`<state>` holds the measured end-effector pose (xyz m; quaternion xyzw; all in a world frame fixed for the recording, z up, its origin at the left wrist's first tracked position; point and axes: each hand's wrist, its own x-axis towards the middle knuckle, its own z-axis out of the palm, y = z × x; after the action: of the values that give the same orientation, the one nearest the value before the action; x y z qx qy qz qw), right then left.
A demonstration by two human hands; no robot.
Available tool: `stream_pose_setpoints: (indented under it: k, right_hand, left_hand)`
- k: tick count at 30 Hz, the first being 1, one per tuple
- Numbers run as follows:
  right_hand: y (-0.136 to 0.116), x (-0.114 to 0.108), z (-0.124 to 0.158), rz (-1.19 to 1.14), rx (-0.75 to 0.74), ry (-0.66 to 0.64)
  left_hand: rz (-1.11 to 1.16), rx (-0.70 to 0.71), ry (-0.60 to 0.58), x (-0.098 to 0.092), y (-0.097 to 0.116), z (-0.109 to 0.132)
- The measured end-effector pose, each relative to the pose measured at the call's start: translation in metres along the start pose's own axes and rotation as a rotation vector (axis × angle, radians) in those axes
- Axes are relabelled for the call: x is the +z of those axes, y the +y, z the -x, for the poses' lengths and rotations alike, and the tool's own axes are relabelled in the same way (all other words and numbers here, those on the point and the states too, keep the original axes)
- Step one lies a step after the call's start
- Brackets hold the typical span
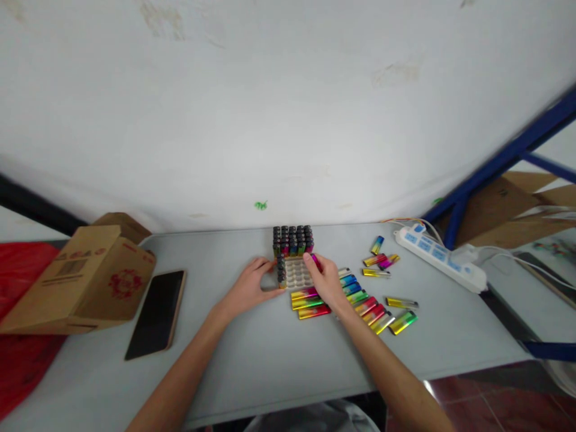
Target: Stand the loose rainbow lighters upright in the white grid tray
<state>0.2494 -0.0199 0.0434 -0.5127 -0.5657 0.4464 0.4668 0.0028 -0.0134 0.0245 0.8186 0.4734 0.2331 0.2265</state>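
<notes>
A pale tray [297, 273] with rows of round-edged slots sits on the table in front of me. Black-topped lighters [292, 240] stand upright in its far rows, and a few more line its left side. My left hand [254, 283] steadies the tray from the left, thumb at the near corner and fingers farther back. Over the tray's right side, my right hand [327, 281] pinches a magenta lighter [316, 261], mostly covered by the fingers. Several shiny coloured lighters [314, 311] lie flat beside the tray, some under my right forearm.
More loose lighters [402, 322] are scattered to the right. Behind them lies a white power strip [441, 255] with cables. A dark phone [156, 315] and a cardboard box [101, 279] are on the left. A blue metal frame [499, 162] stands at the right, a white wall [288, 120] behind.
</notes>
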Motion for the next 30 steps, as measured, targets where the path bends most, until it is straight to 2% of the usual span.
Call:
stream_pose_setpoints:
  k: [2,4,20,30]
  right_hand:
    - [0.0025,0.0003,0.0011,0.120,-0.027,0.084]
    - [0.0042,0.0007,0.0015,0.163,-0.024,0.111]
    - [0.0016,0.0008,0.0038,0.204,-0.106,0.097]
    - [0.0023,-0.0002,0.0037,0.272,-0.107,0.065]
  left_hand:
    - [-0.001,-0.001,-0.003,0.0001,-0.0004,-0.0003]
    - [0.001,-0.003,-0.001,0.0002,-0.0014,-0.0006]
    - [0.004,0.003,-0.011,0.0001,-0.0035,-0.0009]
    - [-0.006,0.016,0.003,-0.0002,-0.0038,-0.0014]
